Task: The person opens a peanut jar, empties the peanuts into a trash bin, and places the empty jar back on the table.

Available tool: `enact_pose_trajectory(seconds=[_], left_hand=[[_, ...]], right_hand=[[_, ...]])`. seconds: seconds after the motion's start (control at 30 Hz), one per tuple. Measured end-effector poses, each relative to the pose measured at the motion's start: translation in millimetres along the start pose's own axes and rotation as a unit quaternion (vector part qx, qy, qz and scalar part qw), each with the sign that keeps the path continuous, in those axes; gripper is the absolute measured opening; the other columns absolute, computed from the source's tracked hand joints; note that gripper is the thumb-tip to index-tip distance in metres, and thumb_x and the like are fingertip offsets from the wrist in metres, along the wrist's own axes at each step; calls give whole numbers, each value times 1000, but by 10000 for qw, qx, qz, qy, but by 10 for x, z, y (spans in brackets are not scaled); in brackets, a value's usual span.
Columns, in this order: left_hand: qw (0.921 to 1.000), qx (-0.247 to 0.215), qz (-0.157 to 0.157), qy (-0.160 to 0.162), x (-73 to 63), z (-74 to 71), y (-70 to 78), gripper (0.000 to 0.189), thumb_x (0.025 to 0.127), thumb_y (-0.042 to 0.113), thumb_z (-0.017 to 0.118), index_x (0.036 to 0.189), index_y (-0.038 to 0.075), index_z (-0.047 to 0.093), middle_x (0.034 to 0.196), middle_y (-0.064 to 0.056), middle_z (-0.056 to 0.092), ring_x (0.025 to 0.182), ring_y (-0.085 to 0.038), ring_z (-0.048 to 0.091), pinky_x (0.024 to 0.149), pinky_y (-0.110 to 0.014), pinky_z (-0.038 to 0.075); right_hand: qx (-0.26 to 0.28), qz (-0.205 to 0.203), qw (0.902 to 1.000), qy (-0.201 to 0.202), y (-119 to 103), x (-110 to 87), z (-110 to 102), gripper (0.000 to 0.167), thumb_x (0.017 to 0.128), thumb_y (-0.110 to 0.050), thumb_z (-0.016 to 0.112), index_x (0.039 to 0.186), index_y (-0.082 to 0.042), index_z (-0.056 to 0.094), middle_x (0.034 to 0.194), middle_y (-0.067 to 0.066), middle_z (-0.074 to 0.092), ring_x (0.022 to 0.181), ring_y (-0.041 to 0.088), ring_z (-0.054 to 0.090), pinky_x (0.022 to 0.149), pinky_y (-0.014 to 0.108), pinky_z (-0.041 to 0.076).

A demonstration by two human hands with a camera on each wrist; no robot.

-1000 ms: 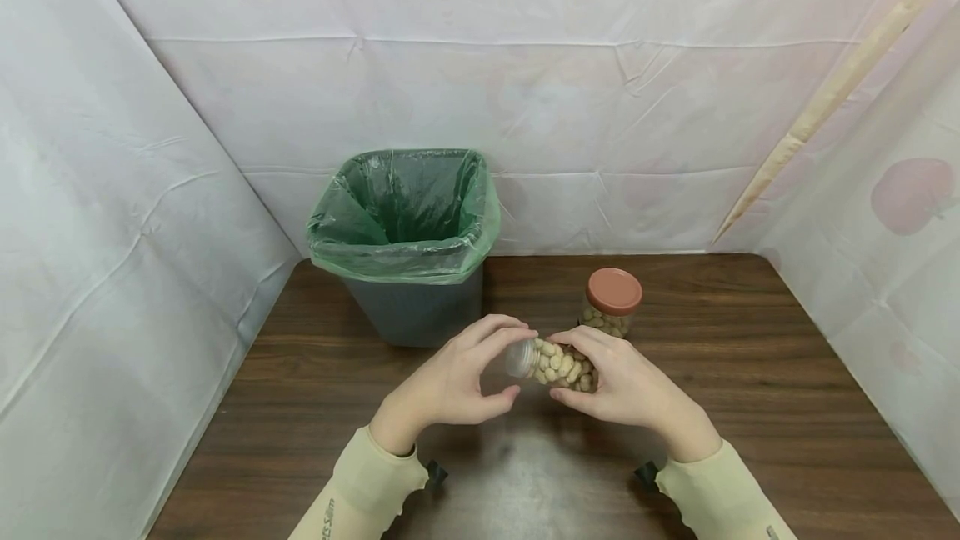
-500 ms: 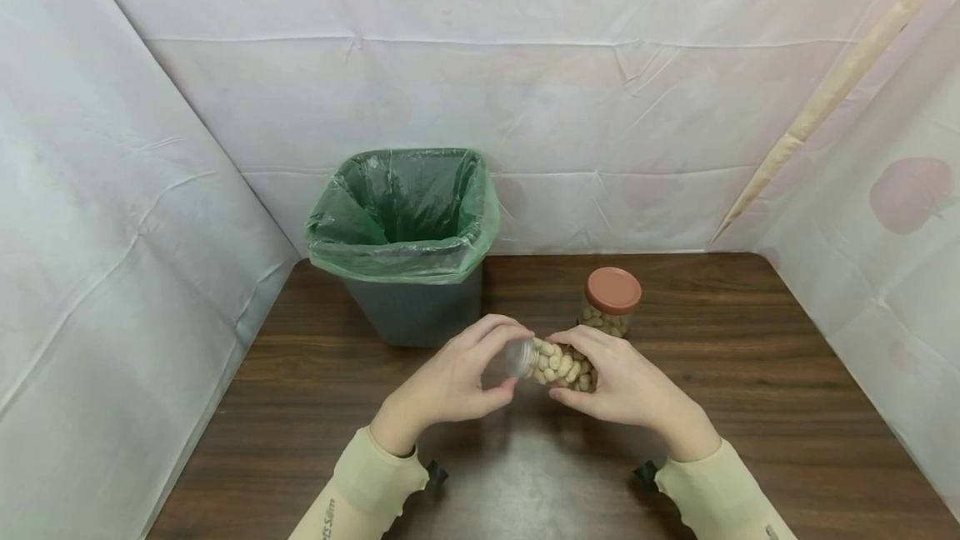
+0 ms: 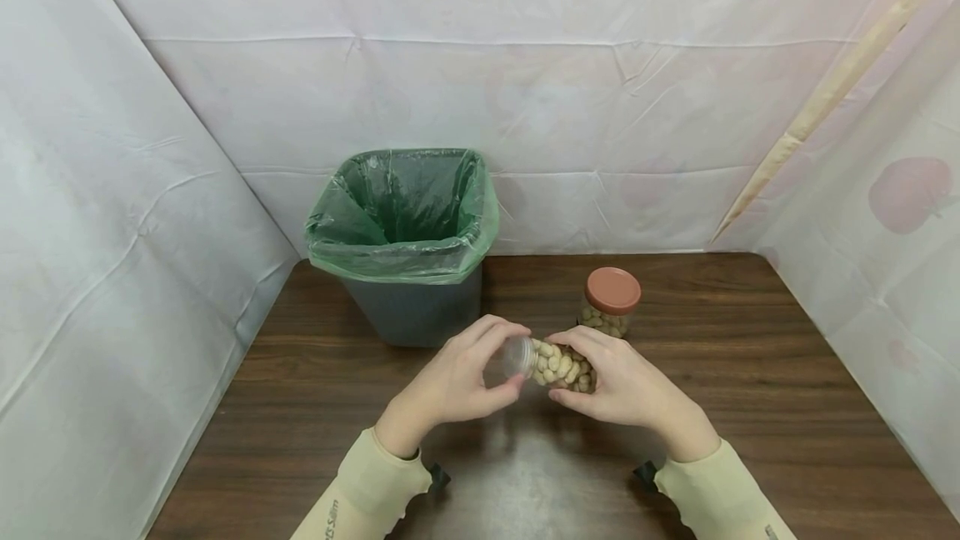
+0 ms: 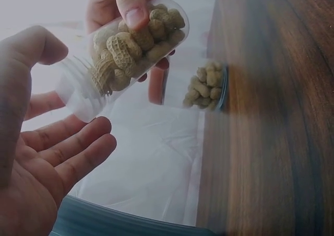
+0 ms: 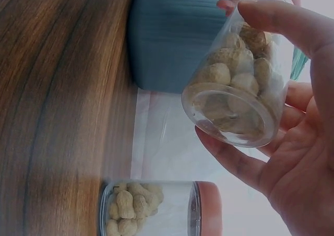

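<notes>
A small clear plastic jar of unshelled peanuts (image 3: 564, 365) lies tilted on its side between the hands, close over the table. My right hand (image 3: 626, 377) grips its body, thumb in front and fingers behind, its round base (image 5: 229, 113) facing the right wrist camera. My left hand (image 3: 453, 377) has its thumb and index finger at either side of the jar's clear ridged end (image 4: 81, 87), pinching it. The other left fingers (image 4: 86, 152) are spread below. Behind the right hand stands a second peanut jar (image 3: 606, 322) with a salmon-coloured lid (image 3: 613, 290).
At the back left, a grey-blue bin (image 3: 420, 307) stands on the dark wooden table (image 3: 300, 407), lined with a green plastic bag (image 3: 405, 265) folded over its rim. White cloth walls (image 3: 555, 132) enclose the back and both sides.
My left thumb and fingers have closed in on the jar's clear ridged end, the thumb rising to meet it. The right hand and its jar have stayed nearly still.
</notes>
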State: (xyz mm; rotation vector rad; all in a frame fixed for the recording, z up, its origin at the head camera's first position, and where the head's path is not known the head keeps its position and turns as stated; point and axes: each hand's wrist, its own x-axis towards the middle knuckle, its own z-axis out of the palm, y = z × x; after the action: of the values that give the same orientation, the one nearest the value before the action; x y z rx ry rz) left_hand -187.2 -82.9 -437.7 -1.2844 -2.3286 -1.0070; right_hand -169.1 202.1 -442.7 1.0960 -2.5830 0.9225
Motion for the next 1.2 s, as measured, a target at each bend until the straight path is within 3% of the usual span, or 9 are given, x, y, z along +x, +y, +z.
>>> enact_pose_trajectory(seconds=[0.33, 0.67, 0.8, 1.0, 1.2], left_hand=[[9982, 53, -555, 202, -5, 55, 18, 39, 95, 28, 80, 129, 11, 70, 112, 4, 69, 92, -11, 64, 80, -25, 56], [9957, 30, -795, 467, 10, 90, 39, 25, 100, 32, 77, 112, 10, 75, 83, 3, 67, 73, -9, 64, 67, -22, 54], [9910, -33, -1275, 396, 17, 99, 71, 25, 102, 34, 75, 106, 10, 77, 78, 7, 67, 68, -5, 63, 64, -23, 54], [9758, -213, -2150, 337, 14, 109, 161, 33, 105, 43, 69, 96, 12, 79, 73, 13, 67, 66, 0, 62, 62, -25, 55], [9687, -267, -2441, 352, 36, 97, 199, 38, 105, 47, 68, 92, 13, 79, 68, 14, 64, 60, -2, 60, 57, -26, 53]], right_hand=[[-39, -37, 10000, 21, 1, 1, 1, 64, 86, -29, 95, 141, -15, 65, 126, -6, 68, 100, 5, 65, 80, 33, 59], [-7, -41, 10000, 17, -8, 2, 4, 64, 87, -29, 95, 141, -15, 65, 127, -6, 68, 100, 6, 64, 80, 32, 59], [-49, -59, 10000, 42, -7, -5, 11, 64, 86, -29, 96, 141, -15, 65, 127, -6, 68, 100, 5, 64, 80, 32, 59], [-39, -76, 10000, 30, -15, -13, 18, 65, 85, -28, 96, 141, -16, 65, 127, -7, 68, 101, 5, 65, 82, 33, 60], [5, 22, 10000, -29, -31, -2, 0, 64, 85, -28, 96, 141, -18, 66, 129, -8, 68, 103, 5, 65, 83, 34, 60]])
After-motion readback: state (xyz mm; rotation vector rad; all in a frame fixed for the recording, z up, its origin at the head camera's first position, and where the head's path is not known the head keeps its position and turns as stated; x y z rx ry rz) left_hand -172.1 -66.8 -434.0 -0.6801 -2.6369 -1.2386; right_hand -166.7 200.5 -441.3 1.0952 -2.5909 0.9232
